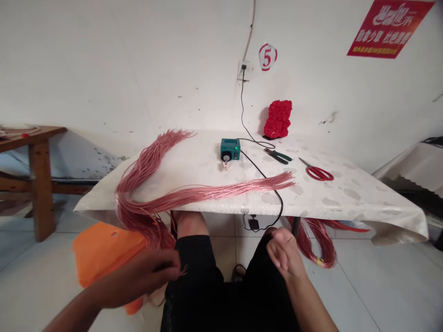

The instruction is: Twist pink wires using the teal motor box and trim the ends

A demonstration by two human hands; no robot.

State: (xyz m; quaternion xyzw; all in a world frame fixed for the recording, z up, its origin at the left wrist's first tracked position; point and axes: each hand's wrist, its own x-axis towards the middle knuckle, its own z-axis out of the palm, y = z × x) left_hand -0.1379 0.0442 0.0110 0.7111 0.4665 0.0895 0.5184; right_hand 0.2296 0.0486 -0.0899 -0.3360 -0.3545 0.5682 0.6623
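Note:
My left hand (138, 275) is low on the left over my lap, its fingertips pinching a few thin pink wire ends (182, 270). A long bundle of pink wires (194, 196) lies across the white-covered table (332, 196) and droops over its front edge towards that hand. My right hand (285, 253) rests by my right knee with its fingers curled, and anything inside them is hidden. Next to it, a looped hank of red-pink wire (320, 242) hangs below the table edge.
A teal box with a green light (230, 149), green-handled pliers (278, 156), red-handled scissors (318, 173) and a red tangled mass (278, 120) stand on the table. A black cable (273, 189) crosses it. An orange plastic piece (104, 249) sits left of my legs.

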